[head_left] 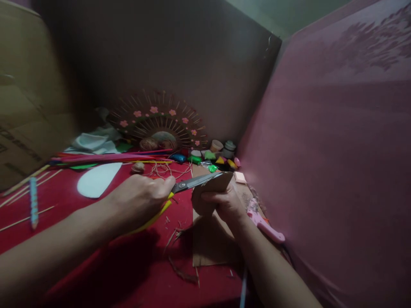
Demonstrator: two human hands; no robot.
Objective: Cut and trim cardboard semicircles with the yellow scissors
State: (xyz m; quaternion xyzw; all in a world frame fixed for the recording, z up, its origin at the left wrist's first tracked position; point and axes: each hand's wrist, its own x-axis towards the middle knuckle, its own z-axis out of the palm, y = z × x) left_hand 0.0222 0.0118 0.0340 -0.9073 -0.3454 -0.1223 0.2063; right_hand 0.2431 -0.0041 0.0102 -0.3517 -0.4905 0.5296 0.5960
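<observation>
My left hand [146,196] is closed around the yellow handles of a pair of scissors [195,181], whose blades point right. The blades lie along the upper edge of a piece of brown cardboard [205,201]. That piece is pinched in my right hand [227,203], its thumb and fingers partly hidden by the cardboard. Below my right hand a flat cardboard sheet [213,248] rests on the red cloth. Thin torn brown scraps [181,271] lie to its left. A white teardrop-shaped cutout [99,180] sits beyond my left forearm.
A pink glue gun [266,226] lies right of my right forearm. A stick fan with pink flowers [160,122] leans on the back wall. Colored pipe cleaners [112,158], twine [163,170] and small clay packets [195,159] line the back. A blue pencil [34,203] lies left.
</observation>
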